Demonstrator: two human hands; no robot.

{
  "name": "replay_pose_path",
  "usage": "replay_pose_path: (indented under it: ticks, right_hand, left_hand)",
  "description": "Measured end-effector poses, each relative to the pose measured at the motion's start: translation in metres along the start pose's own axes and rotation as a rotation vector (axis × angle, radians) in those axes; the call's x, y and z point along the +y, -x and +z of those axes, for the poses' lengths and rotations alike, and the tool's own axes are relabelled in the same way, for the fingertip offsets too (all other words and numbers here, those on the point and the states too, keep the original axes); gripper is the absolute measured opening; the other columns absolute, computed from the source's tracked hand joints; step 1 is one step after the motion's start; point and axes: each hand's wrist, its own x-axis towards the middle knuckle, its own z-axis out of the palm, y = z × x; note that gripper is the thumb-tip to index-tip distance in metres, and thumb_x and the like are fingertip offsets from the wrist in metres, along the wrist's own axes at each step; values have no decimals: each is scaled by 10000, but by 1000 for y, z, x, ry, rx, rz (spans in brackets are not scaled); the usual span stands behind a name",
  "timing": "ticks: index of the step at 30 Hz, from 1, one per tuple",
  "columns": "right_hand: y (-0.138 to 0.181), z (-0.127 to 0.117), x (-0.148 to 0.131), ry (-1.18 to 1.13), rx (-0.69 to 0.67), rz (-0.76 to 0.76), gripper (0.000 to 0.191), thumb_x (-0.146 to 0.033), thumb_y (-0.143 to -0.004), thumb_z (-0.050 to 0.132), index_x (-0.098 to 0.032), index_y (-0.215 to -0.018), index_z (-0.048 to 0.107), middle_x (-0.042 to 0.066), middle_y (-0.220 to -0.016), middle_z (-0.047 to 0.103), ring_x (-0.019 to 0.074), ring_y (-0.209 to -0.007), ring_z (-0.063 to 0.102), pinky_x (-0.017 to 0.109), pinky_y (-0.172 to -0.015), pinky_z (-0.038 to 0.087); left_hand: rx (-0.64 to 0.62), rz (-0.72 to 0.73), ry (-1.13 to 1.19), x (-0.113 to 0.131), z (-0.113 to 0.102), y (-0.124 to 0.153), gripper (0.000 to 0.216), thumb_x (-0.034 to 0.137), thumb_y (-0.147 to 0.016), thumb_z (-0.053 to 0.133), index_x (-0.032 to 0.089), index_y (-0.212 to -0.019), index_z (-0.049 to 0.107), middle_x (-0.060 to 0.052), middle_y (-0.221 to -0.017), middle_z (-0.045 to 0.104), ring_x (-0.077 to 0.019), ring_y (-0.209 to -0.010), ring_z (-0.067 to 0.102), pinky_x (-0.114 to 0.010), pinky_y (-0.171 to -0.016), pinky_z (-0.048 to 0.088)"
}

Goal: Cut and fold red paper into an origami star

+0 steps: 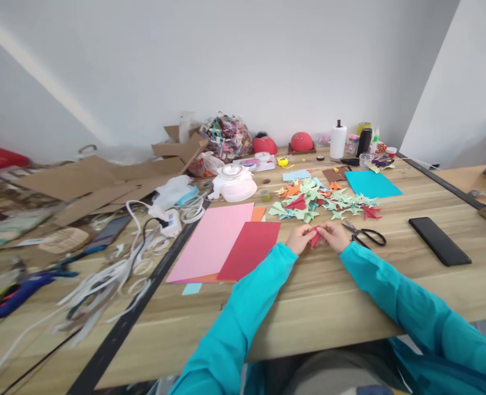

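Note:
My left hand and my right hand meet over the wooden table, both pinched on a small red folded paper piece held between them. Both arms wear teal sleeves. Just beyond the hands lies a heap of folded paper shapes in green, orange and red. Black-handled scissors lie right beside my right hand. Left of my left hand lie a red paper sheet and a pink paper sheet, overlapping.
A black phone lies to the right. A teal sheet sits behind the heap. Paper towel roll, bottles, red cushions and a white lidded container line the back. Cardboard, white straps and cables clutter the left.

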Motion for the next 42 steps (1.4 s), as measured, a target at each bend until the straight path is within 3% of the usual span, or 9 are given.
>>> replay_pose_path:
  ticks: [7, 11, 14, 18, 28, 34, 42]
  right_hand:
    - [-30, 0, 9, -6, 118, -64, 326, -466, -710, 578, -150, -778, 541, 0, -580, 578, 93, -452, 493, 220, -427, 414]
    - [-28, 1, 12, -16, 117, -65, 298, -418, -714, 582, -161, -864, 562, 15, -626, 603, 122, -522, 544, 256, -499, 465]
    - [-23, 2, 11, -77, 70, -45, 260, -359, -738, 566, -157, -901, 565, 5, -606, 600, 120, -510, 552, 262, -508, 470]
    - [-22, 0, 5, -152, 108, 57, 235, -348, -712, 604, -166, -857, 571, 1, -608, 603, 111, -488, 539, 256, -484, 463]
    - [-21, 0, -5, -336, 38, 224, 227, -330, -712, 627, -170, -869, 593, 10, -672, 617, 103, -521, 554, 233, -473, 466]
    - [-21, -2, -2, -349, 110, 246, 184, -306, -675, 664, -173, -799, 638, 6, -648, 630, 99, -504, 537, 238, -484, 460]
    - [-21, -4, -6, -331, 67, 258, 174, -324, -695, 648, -165, -766, 641, 2, -624, 610, 93, -523, 527, 226, -509, 448]
  left_hand:
    - [96, 41, -3, -4, -4, -29, 281, 376, -707, 565, 134, -576, 504, 29, -425, 485, -94, -358, 463, -207, -349, 366]
    - [210, 75, 60, -12, 1, -32, 251, 351, -721, 551, 149, -870, 542, 22, -571, 562, -88, -408, 495, -202, -371, 398]
    - [268, 0, 247, -18, 3, -28, 311, 353, -658, 612, 147, -878, 535, -2, -634, 605, -121, -467, 553, -239, -410, 455]
    - [288, -113, 333, -21, 0, -24, 334, 354, -615, 654, 139, -848, 550, 17, -556, 580, -131, -474, 569, -234, -414, 461]
    - [160, -224, 420, -21, -9, -20, 302, 370, -677, 618, 175, -889, 528, 9, -597, 608, -137, -453, 577, -260, -411, 492]
    - [86, -208, 429, -21, -11, -19, 317, 355, -690, 611, 176, -936, 522, -9, -613, 626, -162, -494, 602, -281, -437, 507]
    - [105, -136, 429, -19, -9, -18, 199, 330, -689, 597, 153, -769, 561, -5, -583, 605, -148, -490, 584, -277, -456, 487]
